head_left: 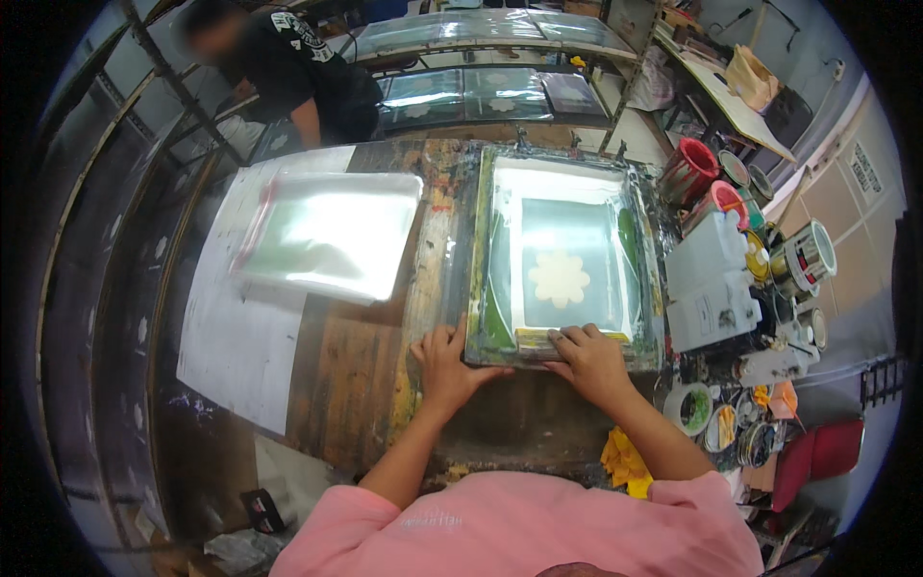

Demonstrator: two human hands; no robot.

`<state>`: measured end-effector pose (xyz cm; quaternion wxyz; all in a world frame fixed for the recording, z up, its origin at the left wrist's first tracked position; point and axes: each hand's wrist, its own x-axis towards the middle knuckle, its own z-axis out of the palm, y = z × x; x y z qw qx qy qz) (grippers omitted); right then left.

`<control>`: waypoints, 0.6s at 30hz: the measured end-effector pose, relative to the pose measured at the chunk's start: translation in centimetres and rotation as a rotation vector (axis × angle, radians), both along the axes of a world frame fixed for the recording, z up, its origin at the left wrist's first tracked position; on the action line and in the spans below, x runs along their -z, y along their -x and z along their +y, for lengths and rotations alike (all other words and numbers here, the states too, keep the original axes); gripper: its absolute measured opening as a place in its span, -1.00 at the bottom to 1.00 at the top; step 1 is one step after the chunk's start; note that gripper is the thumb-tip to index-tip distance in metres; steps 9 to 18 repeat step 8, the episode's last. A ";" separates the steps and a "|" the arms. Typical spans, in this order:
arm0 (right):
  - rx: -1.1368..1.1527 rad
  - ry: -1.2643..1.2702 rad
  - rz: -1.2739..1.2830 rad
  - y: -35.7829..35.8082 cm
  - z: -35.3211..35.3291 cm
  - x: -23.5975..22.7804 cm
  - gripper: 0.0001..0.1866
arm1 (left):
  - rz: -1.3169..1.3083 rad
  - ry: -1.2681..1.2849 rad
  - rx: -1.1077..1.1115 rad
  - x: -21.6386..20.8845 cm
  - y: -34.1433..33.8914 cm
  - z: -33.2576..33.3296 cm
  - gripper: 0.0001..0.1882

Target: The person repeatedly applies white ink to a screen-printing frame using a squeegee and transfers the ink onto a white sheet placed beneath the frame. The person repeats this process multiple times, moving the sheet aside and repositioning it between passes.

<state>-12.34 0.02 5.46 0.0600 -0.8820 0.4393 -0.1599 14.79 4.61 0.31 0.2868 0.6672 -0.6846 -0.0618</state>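
A screen-printing frame (478,260) lies on the worktable in front of me, its mesh showing a pale flower shape (560,280) inside a white border. Along the near end of the mesh rests a squeegee (532,340) with yellowish edges. My right hand (588,358) is closed on the squeegee, fingers over its top and thumb on the near side. At the near left corner of the frame, my left hand (448,370) presses with thumb and forefinger spread along the two edges. What lies under the frame is mostly hidden.
Left of the frame, a stack of shiny clear sheets (332,236) lies on white paper (240,356). Paint cans (688,173), white jugs (711,279) and tubs (689,408) crowd the right. A person in black (308,82) stands beyond the table near racks (154,317) of printed sheets.
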 end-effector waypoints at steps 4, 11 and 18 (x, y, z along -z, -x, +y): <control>0.004 0.129 0.029 -0.2 -7.2 1.8 -0.52 | 0.063 -0.107 0.000 -0.3 0.0 0.7 0.27; 0.044 0.152 0.006 -0.9 -15.0 2.7 -0.54 | 0.042 -0.080 -0.009 -0.3 0.0 0.8 0.27; 0.044 0.152 0.006 -0.9 -15.0 2.7 -0.54 | 0.042 -0.080 -0.009 -0.3 0.0 0.8 0.27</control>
